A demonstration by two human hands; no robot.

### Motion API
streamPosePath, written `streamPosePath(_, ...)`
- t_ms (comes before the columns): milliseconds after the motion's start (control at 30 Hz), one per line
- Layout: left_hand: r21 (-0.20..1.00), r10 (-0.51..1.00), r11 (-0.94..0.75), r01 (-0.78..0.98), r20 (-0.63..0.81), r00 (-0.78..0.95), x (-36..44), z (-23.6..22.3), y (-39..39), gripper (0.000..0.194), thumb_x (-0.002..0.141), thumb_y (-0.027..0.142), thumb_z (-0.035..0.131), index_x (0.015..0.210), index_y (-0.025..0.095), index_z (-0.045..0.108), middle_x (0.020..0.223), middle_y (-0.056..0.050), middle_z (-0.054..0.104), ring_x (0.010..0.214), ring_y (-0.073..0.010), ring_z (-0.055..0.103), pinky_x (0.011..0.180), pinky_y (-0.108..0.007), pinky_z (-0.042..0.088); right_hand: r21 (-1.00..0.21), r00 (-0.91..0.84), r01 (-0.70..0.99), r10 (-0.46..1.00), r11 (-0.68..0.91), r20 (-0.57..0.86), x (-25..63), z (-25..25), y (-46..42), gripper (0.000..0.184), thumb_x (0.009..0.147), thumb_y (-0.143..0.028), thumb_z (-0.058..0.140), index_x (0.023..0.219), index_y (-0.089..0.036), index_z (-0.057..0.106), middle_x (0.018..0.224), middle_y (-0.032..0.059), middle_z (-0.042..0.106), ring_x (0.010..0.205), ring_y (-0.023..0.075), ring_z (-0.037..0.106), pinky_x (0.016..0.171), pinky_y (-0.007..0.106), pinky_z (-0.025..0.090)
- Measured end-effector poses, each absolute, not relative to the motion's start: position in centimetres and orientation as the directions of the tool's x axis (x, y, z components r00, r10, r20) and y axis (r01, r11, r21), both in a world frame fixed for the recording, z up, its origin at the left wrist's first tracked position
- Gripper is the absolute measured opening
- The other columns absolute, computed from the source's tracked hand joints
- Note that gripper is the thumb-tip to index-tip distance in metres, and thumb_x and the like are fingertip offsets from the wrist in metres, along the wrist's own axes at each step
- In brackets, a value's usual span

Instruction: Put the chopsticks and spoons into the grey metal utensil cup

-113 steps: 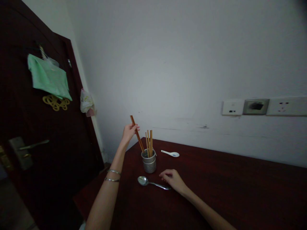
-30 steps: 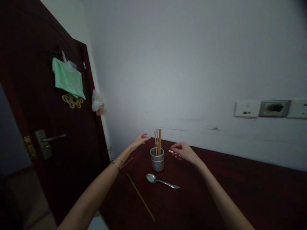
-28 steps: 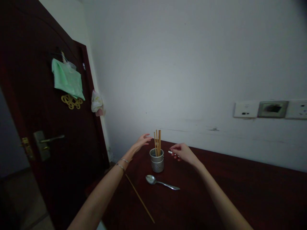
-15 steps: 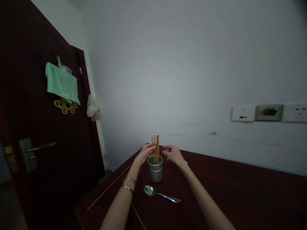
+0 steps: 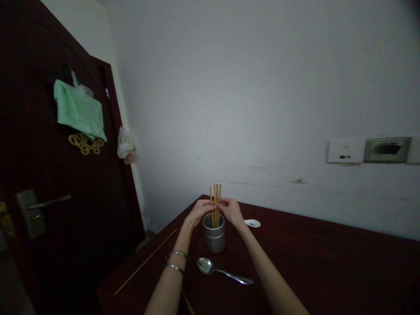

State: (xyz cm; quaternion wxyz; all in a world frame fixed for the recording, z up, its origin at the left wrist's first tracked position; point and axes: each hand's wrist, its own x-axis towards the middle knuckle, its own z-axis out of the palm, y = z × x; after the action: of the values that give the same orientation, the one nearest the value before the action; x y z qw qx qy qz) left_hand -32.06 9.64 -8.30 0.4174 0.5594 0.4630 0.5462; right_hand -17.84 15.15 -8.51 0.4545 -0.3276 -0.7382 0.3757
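Several wooden chopsticks (image 5: 215,214) stand upright in a grey metal holder (image 5: 215,241) with small holes in its lower wall. My left hand (image 5: 200,211), with two silver bangles at the wrist, reaches over the holder's left rim, its fingers closed on the chopsticks. From the right, my right hand (image 5: 231,211) pinches the same bunch, and both hands' fingertips nearly meet around it. In front of the holder lies a metal spoon (image 5: 206,266), its bowl toward the left.
One loose chopstick (image 5: 146,261) lies along the table's left edge; another (image 5: 187,302) is partly behind my left forearm. A white spoon (image 5: 252,223) rests right of my right hand. The dark red table (image 5: 328,262) meets the wall behind; a dark door (image 5: 82,188) stands at left.
My right hand has moved left and closed on the chopsticks, which now stand slightly spread. The white spoon behind it has come into view. The camera has shifted a little.
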Motion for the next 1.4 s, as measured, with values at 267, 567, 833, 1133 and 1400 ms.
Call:
streamPosePath(267, 0.975, 0.980, -0.190, 0.118, 0.195, -0.034, -32.2, -7.5, 9.3, 0.033, 0.061, 0.024, 0.070, 0.087, 0.007, 0.065, 0.085, -0.012, 0.067, 0.074, -0.0167, 0.061, 0.074, -0.029, 0.044, -0.888, -0.421, 0.034, 0.812, 0.459, 0.403, -18.0, -8.5, 15.5, 0.021, 0.065, -0.020, 0.061, 0.083, -0.014, 0.069, 0.076, 0.0058, 0.070, 0.069, 0.0180, 0.063, 0.062, 0.025, 0.048)
streamPosePath(567, 0.975, 0.988, -0.151, 0.164, 0.151, 0.010, -32.2, -6.1, 8.2, 0.035, 0.061, 0.029, 0.070, 0.089, 0.008, 0.065, 0.082, -0.010, 0.067, 0.072, -0.0150, 0.060, 0.069, -0.025, 0.043, -0.933, -0.474, -0.031, 0.816, 0.359, 0.330, -18.2, -8.2, 15.1, 0.020, 0.066, -0.020, 0.060, 0.082, -0.012, 0.068, 0.067, 0.0043, 0.067, 0.053, 0.0122, 0.059, 0.049, 0.021, 0.046)
streamPosePath(833, 0.980, 0.992, -0.129, 0.153, 0.128, 0.013, -32.2, -5.8, 8.0, 0.033, 0.060, 0.029, 0.071, 0.085, 0.008, 0.066, 0.086, -0.011, 0.067, 0.075, -0.0156, 0.060, 0.073, -0.027, 0.043, -0.956, -0.447, -0.064, 0.849, 0.286, 0.284, -18.4, -8.5, 15.2, 0.017, 0.063, -0.022, 0.064, 0.077, -0.011, 0.065, 0.065, 0.0037, 0.066, 0.051, 0.0110, 0.057, 0.045, 0.019, 0.045)
streamPosePath(1133, 0.967, 0.988, -0.156, 0.202, 0.152, 0.037, -32.2, -5.7, 7.8, 0.029, 0.062, 0.028, 0.068, 0.083, 0.008, 0.066, 0.081, -0.011, 0.067, 0.072, -0.0158, 0.061, 0.068, -0.026, 0.044, -0.964, -0.501, -0.120, 0.823, 0.239, 0.267, -18.2, -8.4, 15.1, 0.018, 0.067, -0.025, 0.062, 0.079, -0.011, 0.064, 0.066, 0.0036, 0.066, 0.052, 0.0106, 0.058, 0.044, 0.018, 0.045)
streamPosePath(1400, 0.958, 0.987, -0.162, 0.239, 0.160, 0.029, -32.1, -5.5, 7.8, 0.031, 0.061, 0.028, 0.069, 0.084, 0.008, 0.066, 0.079, -0.010, 0.067, 0.069, -0.0156, 0.061, 0.067, -0.026, 0.044, -0.973, -0.541, -0.115, 0.809, 0.199, 0.229, -18.0, -7.7, 14.4, 0.014, 0.070, -0.021, 0.059, 0.079, -0.012, 0.064, 0.064, 0.0021, 0.065, 0.050, 0.0083, 0.056, 0.042, 0.015, 0.042)
